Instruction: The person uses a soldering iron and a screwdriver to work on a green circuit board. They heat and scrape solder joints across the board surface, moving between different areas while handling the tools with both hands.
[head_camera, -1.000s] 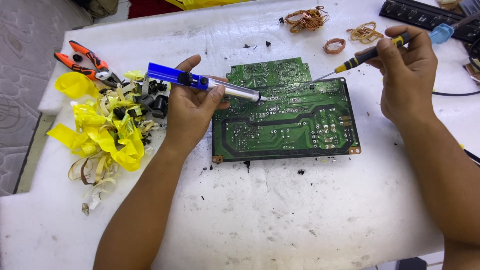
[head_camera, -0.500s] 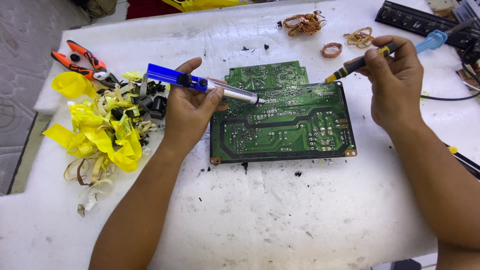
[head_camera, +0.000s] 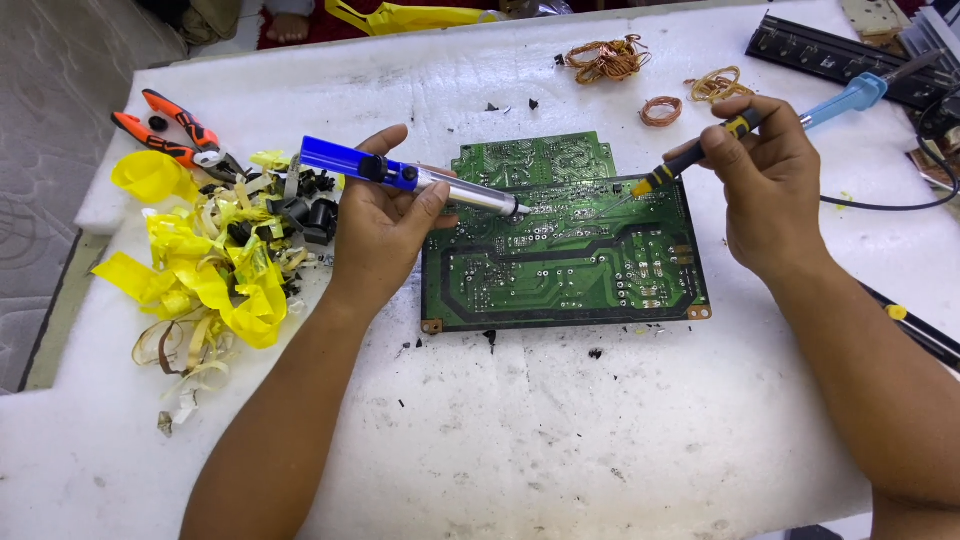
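A: Looking from the near edge of the counter (head_camera: 560, 440) outward, the green circuit board (head_camera: 565, 255) lies flat between the two hands, solder side up. I'd judge it stiff, light and fairly fragile; best taken by its bare edges or corners, not by the joints.

B: And the hands?

A: The left hand (head_camera: 385, 225) is closed around a blue suction pump (head_camera: 400, 178), its metal nozzle resting at the board's upper edge. The right hand (head_camera: 765, 190) pinches a slim yellow-and-black tool (head_camera: 690, 160), tip touching the board just beside that nozzle. The pump looks rigid and smooth; the blue barrel is the natural grip.

B: Anything unclear?

A: Whether that slim tool is a soldering iron or a screwdriver, I cannot tell. The board's component side is hidden underneath. A second green board (head_camera: 530, 158) beyond the left hand is partly covered. Left of that hand, black parts are buried in yellow tape scraps (head_camera: 195, 270), with orange pliers (head_camera: 170, 125) farther off. Beyond the right hand, a light-blue handle (head_camera: 850, 97) and a black strip (head_camera: 830, 60) run out of view.
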